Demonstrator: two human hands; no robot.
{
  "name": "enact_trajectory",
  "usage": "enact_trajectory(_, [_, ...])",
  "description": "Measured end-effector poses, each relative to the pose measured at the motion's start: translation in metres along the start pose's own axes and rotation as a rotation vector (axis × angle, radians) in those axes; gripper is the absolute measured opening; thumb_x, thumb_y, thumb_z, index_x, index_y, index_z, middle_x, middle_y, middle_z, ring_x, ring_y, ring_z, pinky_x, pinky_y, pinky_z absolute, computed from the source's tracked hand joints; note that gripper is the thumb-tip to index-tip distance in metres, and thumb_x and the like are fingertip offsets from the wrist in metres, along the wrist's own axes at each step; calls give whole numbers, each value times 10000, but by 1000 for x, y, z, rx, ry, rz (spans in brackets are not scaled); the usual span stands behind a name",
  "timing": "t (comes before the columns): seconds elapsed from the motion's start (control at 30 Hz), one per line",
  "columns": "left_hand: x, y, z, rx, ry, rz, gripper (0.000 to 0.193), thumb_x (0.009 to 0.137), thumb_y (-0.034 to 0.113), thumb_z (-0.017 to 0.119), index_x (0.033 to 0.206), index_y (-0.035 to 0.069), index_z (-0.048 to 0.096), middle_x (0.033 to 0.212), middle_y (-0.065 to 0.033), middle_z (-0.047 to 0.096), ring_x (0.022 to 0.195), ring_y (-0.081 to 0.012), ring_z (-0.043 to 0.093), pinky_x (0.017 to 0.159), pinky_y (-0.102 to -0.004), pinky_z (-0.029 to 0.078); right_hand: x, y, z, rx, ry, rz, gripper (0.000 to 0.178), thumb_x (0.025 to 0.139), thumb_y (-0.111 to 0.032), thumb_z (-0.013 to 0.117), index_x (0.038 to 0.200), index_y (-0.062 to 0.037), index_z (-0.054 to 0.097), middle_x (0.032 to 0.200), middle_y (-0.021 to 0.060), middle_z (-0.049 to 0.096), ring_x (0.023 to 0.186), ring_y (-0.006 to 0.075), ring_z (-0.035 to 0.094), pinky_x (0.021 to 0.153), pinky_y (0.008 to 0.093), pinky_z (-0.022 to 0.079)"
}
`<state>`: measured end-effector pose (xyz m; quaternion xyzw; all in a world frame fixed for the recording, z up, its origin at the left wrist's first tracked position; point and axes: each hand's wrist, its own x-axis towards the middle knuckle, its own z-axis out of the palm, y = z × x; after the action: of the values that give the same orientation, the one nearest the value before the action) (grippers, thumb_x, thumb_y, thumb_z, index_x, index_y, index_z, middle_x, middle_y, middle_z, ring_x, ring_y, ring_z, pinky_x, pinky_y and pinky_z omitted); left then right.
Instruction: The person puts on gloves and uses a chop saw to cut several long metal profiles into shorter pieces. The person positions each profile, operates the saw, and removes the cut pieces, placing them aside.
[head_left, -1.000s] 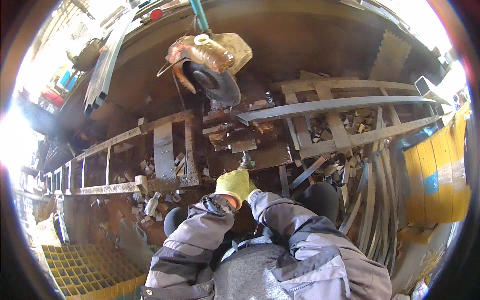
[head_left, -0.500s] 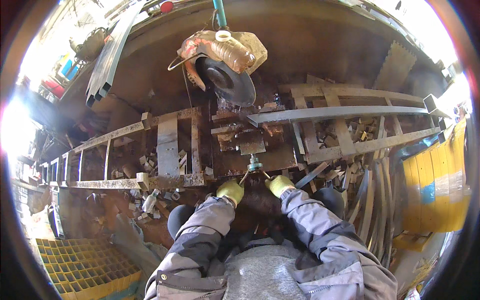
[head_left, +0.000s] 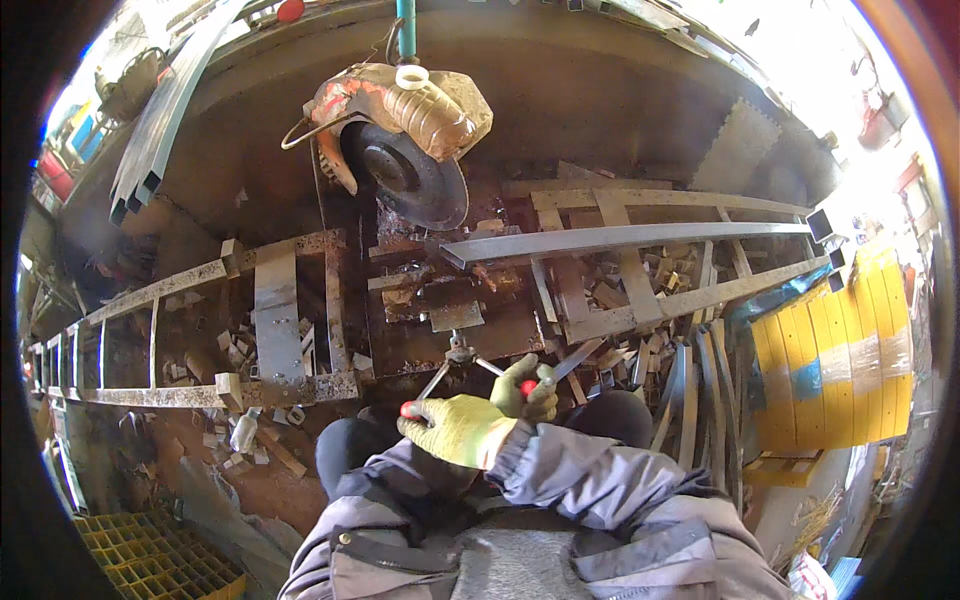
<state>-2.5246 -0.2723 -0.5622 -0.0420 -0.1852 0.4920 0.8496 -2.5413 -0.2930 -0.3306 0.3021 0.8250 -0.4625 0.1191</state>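
My forearms cross. My right hand [head_left: 458, 430], in a yellow-green work glove, reaches over to the left and closes on the red knob [head_left: 407, 410] of one handle bar [head_left: 433, 381]. Just beyond it, my gloved left hand [head_left: 538, 397] curls around the end of the other handle bar [head_left: 487, 366], where a red knob shows between the fingers. Both bars spread from the metal hub [head_left: 460, 350] of a clamp screw. Its clamp block [head_left: 457, 316] sits on the rusty machine bed. My left forearm is partly hidden behind my right.
Beyond the clamp hangs a cut-off saw with a large dark disc [head_left: 405, 175]. A long square steel tube [head_left: 630, 239] lies across the right rack [head_left: 640, 300]; another rack [head_left: 290, 330] extends left. Metal offcuts lie beneath. Yellow bundled tubes [head_left: 830, 350] stand at right.
The handle bars have turned. My right hand has swung left across my body, and my left hand has moved right, so my arms now cross. The view has shifted rightward.
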Motion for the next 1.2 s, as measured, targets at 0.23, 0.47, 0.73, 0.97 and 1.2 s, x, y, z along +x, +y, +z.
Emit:
enact_trajectory(0.23, [-41,-3,116,962,859,-222,800,1178,781,651,1507,63,780,1261,-123,873,1078,-259,838,934,-409,657,19,174,-148,1392,785,19,400,1171,-363,783,1461,-88,780,1252,144,884,940,222,830,750,350,641])
enact_trajectory(0.47, [-42,22,264,2185,758,35,404,1145,313,827,1477,83,809,1359,-161,879,1332,-381,812,1174,-459,625,93,283,-170,1788,836,77,703,1102,-447,889,1698,-191,618,1703,152,619,1531,374,616,1148,568,597])
enact_trajectory(0.73, [120,117,220,3358,806,294,695,1091,461,808,1613,18,687,1620,-207,720,1519,-434,662,1255,-599,533,101,291,-188,2054,839,-156,433,1107,-490,874,1374,-163,780,1393,90,805,1327,348,729,1154,567,597])
enact_trajectory(0.97, [147,121,214,3150,905,115,537,1057,475,847,1361,36,796,1315,-212,809,1285,-464,742,1073,-591,610,73,307,-166,2042,781,-342,481,1124,-514,855,1469,-183,805,1425,98,843,1316,350,771,1172,562,593])
enact_trajectory(1.2, [135,115,229,3059,780,-229,425,1178,459,693,1249,62,827,1236,-246,855,1222,-484,809,1073,-600,644,52,309,-139,2026,731,-568,496,1143,-484,851,1527,-178,777,1486,75,828,1333,312,765,1094,564,628])
